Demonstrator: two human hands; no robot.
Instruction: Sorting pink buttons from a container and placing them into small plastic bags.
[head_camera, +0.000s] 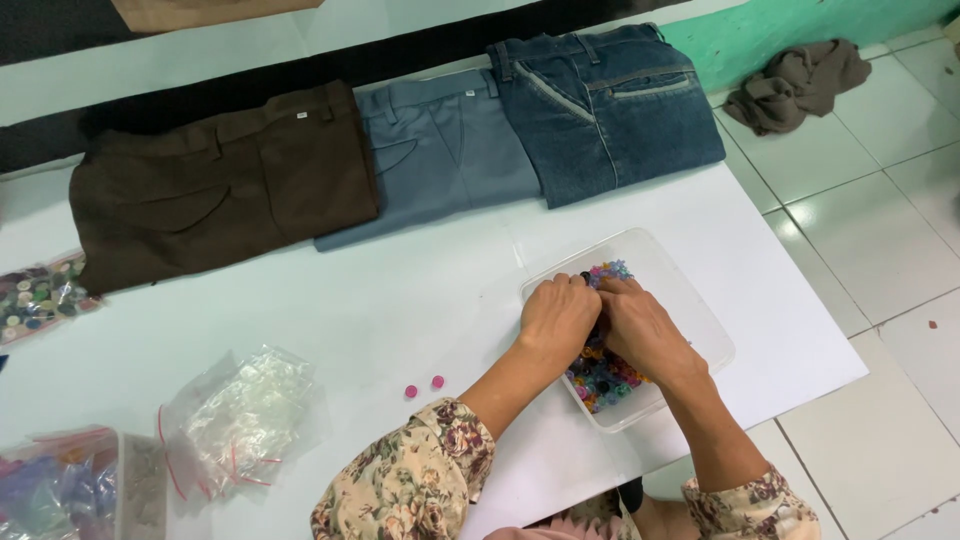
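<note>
So, far left of the white table (400, 300) there was a clear bag of mixed buttons (38, 298), and down in the corner a plastic box (70, 490) with more little bags in it, contents too blurry to count. Next to that lay one crumpled pile of empty zip bags (245, 420) with red seal strips. Then two loose pink buttons (424, 387) sat on the bare table, just beside each other.

Along the back edge there were three folded pairs of trousers in a row, each overlapping the next: brown trousers (220, 185), grey-blue trousers (440, 160), and dark blue jeans (610, 110).

Both hands were down in one clear plastic tub (690, 310) holding a heap of colourful buttons (605, 380), way too many to count. The left hand (557, 318) was curled with its fingers tucked into the buttons, and the right hand (640, 330) sat right against it, fingers bent down too. Couldn't tell whether either one actually had a button pinched, since the fingertips were hidden.

Off the table on the right, one brown cloth (800, 80) was bunched on the tiled floor (880, 230).
</note>
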